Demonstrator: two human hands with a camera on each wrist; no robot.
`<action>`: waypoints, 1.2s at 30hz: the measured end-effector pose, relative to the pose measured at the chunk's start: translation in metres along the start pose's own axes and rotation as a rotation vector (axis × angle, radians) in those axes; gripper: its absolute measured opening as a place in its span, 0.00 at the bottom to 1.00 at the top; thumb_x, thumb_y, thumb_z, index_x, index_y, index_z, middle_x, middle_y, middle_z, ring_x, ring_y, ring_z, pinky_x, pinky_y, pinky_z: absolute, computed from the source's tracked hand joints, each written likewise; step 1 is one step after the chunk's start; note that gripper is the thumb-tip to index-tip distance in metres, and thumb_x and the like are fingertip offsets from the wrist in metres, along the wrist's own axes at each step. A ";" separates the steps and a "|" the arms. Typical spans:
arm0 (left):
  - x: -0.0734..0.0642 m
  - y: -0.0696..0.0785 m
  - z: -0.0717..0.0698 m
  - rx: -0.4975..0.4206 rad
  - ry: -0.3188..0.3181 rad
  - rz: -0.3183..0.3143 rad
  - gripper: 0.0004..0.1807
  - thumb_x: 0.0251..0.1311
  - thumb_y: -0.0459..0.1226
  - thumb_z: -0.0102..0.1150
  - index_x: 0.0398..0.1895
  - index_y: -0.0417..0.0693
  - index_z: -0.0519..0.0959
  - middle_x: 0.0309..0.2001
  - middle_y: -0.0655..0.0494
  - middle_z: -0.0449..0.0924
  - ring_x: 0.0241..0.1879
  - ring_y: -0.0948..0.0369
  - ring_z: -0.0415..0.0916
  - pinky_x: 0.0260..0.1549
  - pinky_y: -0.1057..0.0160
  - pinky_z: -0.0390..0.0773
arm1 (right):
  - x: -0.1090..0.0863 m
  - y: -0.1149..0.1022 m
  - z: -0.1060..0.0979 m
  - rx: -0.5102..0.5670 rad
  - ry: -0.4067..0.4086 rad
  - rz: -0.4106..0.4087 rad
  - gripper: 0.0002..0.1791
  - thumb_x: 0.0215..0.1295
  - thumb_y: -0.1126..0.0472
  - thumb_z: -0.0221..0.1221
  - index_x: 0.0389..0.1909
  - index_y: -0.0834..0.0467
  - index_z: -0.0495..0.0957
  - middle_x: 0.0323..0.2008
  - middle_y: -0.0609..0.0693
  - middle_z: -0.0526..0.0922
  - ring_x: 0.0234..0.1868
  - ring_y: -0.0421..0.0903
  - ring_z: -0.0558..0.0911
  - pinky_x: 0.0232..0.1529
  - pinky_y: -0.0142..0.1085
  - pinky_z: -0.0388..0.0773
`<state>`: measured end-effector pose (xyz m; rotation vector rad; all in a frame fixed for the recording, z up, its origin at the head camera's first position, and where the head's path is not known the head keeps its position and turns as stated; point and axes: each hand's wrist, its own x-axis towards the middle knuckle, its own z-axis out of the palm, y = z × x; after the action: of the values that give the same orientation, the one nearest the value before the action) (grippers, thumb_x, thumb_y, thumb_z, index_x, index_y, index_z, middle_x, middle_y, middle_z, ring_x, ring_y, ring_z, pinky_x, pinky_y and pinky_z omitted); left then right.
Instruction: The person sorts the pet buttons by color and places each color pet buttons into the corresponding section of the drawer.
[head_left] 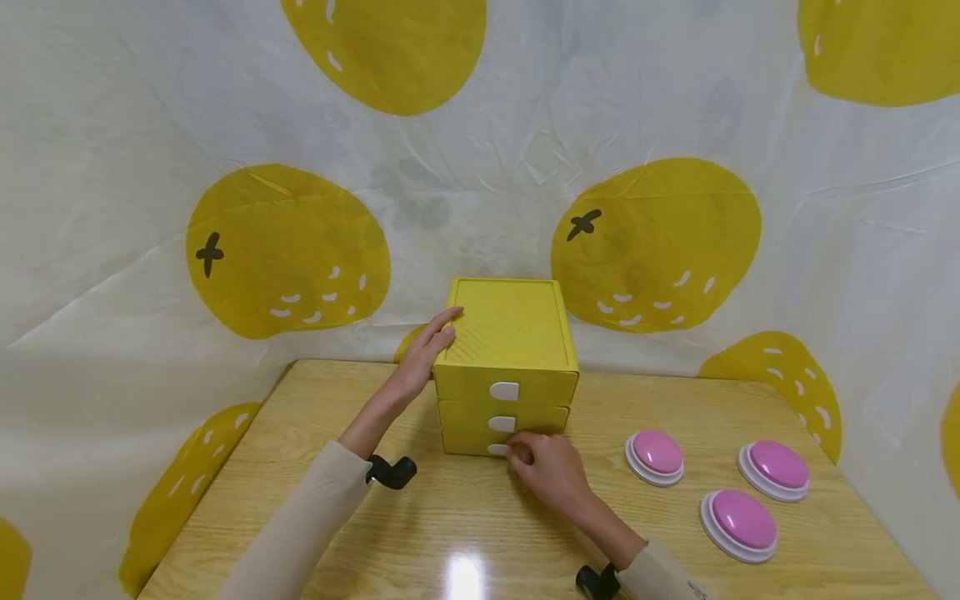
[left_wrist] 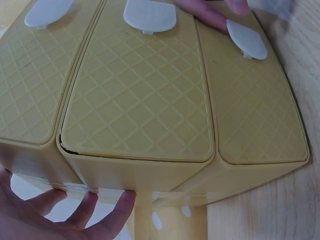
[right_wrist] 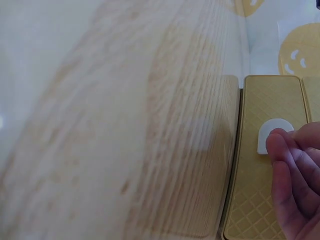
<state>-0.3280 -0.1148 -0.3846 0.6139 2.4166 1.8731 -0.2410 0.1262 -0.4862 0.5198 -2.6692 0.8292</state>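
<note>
A yellow box of three stacked drawers (head_left: 512,325) stands on the table, each drawer front carrying a white tab handle. My left hand (head_left: 422,357) rests against the box's left side, its thumb and fingertips at the top edge. In the left wrist view, the left hand's fingers (left_wrist: 107,220) lie fairly straight along the side. At the lowest drawer, my right hand (head_left: 553,471) pinches the white handle (head_left: 497,450) with curled fingers. The right wrist view shows that handle (right_wrist: 272,129) partly covered by the fingertips. All the drawers look closed.
Three pink push buttons on white bases, a near one (head_left: 744,521), a far right one (head_left: 776,468) and one nearer the box (head_left: 656,454), sit right of the box. Behind the wooden table (head_left: 352,542) hangs a fruit-printed sheet (head_left: 480,192).
</note>
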 end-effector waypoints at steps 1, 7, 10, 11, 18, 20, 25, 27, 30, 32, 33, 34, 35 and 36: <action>0.000 0.000 0.000 0.001 0.001 0.001 0.27 0.81 0.55 0.39 0.80 0.69 0.60 0.81 0.61 0.55 0.79 0.45 0.57 0.74 0.33 0.56 | 0.000 0.000 0.000 0.000 0.003 0.001 0.03 0.60 0.60 0.71 0.34 0.52 0.90 0.14 0.34 0.74 0.18 0.30 0.67 0.21 0.28 0.65; 0.002 -0.001 0.003 0.018 -0.001 0.022 0.28 0.82 0.55 0.38 0.80 0.67 0.60 0.81 0.60 0.55 0.79 0.46 0.58 0.76 0.36 0.55 | -0.002 0.001 0.000 0.000 0.015 0.013 0.02 0.59 0.61 0.71 0.32 0.52 0.89 0.15 0.34 0.75 0.18 0.31 0.69 0.21 0.28 0.66; 0.002 -0.001 0.003 0.016 -0.003 0.017 0.28 0.82 0.55 0.38 0.80 0.67 0.60 0.81 0.61 0.56 0.79 0.46 0.58 0.76 0.36 0.56 | -0.004 0.000 0.001 -0.014 0.027 -0.002 0.03 0.57 0.63 0.71 0.30 0.51 0.89 0.16 0.35 0.78 0.19 0.30 0.70 0.22 0.27 0.66; 0.001 -0.001 0.003 0.015 -0.004 0.016 0.28 0.82 0.55 0.38 0.80 0.68 0.60 0.81 0.61 0.55 0.79 0.45 0.58 0.75 0.35 0.56 | -0.004 -0.001 0.002 -0.018 0.031 -0.010 0.03 0.57 0.63 0.71 0.29 0.51 0.89 0.16 0.35 0.78 0.19 0.30 0.70 0.22 0.26 0.66; 0.001 -0.002 0.001 0.016 0.003 0.023 0.27 0.82 0.52 0.38 0.81 0.64 0.60 0.81 0.58 0.56 0.78 0.44 0.58 0.76 0.34 0.54 | -0.014 -0.008 0.003 -0.029 0.039 -0.057 0.04 0.56 0.65 0.72 0.28 0.52 0.88 0.15 0.36 0.78 0.17 0.28 0.65 0.21 0.24 0.64; 0.001 -0.003 0.001 0.013 0.000 0.021 0.28 0.82 0.53 0.38 0.81 0.64 0.60 0.82 0.58 0.56 0.79 0.44 0.58 0.76 0.34 0.53 | -0.018 -0.010 0.002 -0.033 0.043 -0.077 0.05 0.56 0.65 0.72 0.27 0.52 0.88 0.15 0.36 0.77 0.17 0.27 0.64 0.21 0.24 0.63; 0.000 -0.002 0.001 0.005 0.004 0.004 0.28 0.82 0.54 0.39 0.80 0.66 0.60 0.81 0.60 0.56 0.78 0.44 0.58 0.75 0.34 0.55 | -0.030 -0.015 0.000 -0.036 0.059 -0.124 0.06 0.54 0.67 0.72 0.26 0.51 0.87 0.14 0.35 0.75 0.17 0.26 0.62 0.21 0.24 0.62; 0.000 -0.001 0.002 -0.001 0.007 -0.003 0.27 0.82 0.54 0.39 0.80 0.66 0.61 0.81 0.60 0.56 0.78 0.44 0.58 0.73 0.33 0.59 | -0.034 -0.017 -0.001 -0.044 0.069 -0.140 0.07 0.53 0.66 0.72 0.26 0.51 0.87 0.14 0.35 0.75 0.18 0.25 0.62 0.21 0.23 0.61; -0.001 0.000 0.001 -0.006 0.007 -0.010 0.28 0.81 0.55 0.39 0.80 0.67 0.61 0.81 0.61 0.56 0.78 0.45 0.58 0.70 0.34 0.65 | -0.039 -0.021 -0.004 -0.068 0.070 -0.163 0.06 0.54 0.65 0.72 0.26 0.50 0.87 0.15 0.35 0.77 0.17 0.25 0.61 0.20 0.22 0.60; -0.001 0.001 0.001 -0.010 0.006 -0.016 0.28 0.81 0.55 0.39 0.80 0.67 0.60 0.81 0.61 0.55 0.78 0.45 0.58 0.67 0.34 0.69 | -0.042 -0.024 -0.005 -0.085 0.059 -0.173 0.05 0.54 0.65 0.72 0.27 0.50 0.87 0.16 0.36 0.80 0.17 0.24 0.61 0.20 0.22 0.60; -0.001 0.001 0.000 -0.010 0.006 -0.019 0.28 0.81 0.55 0.39 0.80 0.68 0.60 0.81 0.62 0.55 0.78 0.45 0.58 0.66 0.34 0.70 | -0.044 -0.026 -0.007 -0.095 0.053 -0.179 0.05 0.55 0.64 0.72 0.28 0.50 0.88 0.16 0.36 0.81 0.17 0.24 0.61 0.20 0.22 0.60; -0.001 0.001 0.000 -0.011 0.006 -0.021 0.28 0.81 0.56 0.39 0.80 0.68 0.60 0.81 0.62 0.55 0.78 0.45 0.58 0.65 0.34 0.71 | -0.045 -0.027 -0.008 -0.105 0.050 -0.188 0.05 0.55 0.64 0.72 0.28 0.50 0.88 0.17 0.37 0.82 0.17 0.24 0.61 0.19 0.21 0.60; -0.001 0.001 0.000 -0.011 0.008 -0.024 0.28 0.81 0.56 0.39 0.80 0.69 0.60 0.81 0.63 0.55 0.78 0.46 0.58 0.65 0.35 0.71 | -0.047 -0.029 -0.009 -0.113 0.047 -0.196 0.04 0.55 0.63 0.72 0.28 0.50 0.88 0.17 0.38 0.83 0.17 0.24 0.61 0.20 0.21 0.60; -0.001 0.001 0.000 -0.011 0.007 -0.022 0.28 0.81 0.56 0.39 0.80 0.68 0.60 0.81 0.62 0.55 0.78 0.45 0.58 0.65 0.34 0.71 | -0.049 -0.030 -0.010 -0.119 0.043 -0.202 0.04 0.55 0.63 0.72 0.28 0.50 0.88 0.17 0.38 0.83 0.17 0.25 0.61 0.19 0.21 0.61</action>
<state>-0.3266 -0.1149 -0.3838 0.5784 2.4053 1.8821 -0.1833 0.1207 -0.4825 0.7187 -2.5545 0.6136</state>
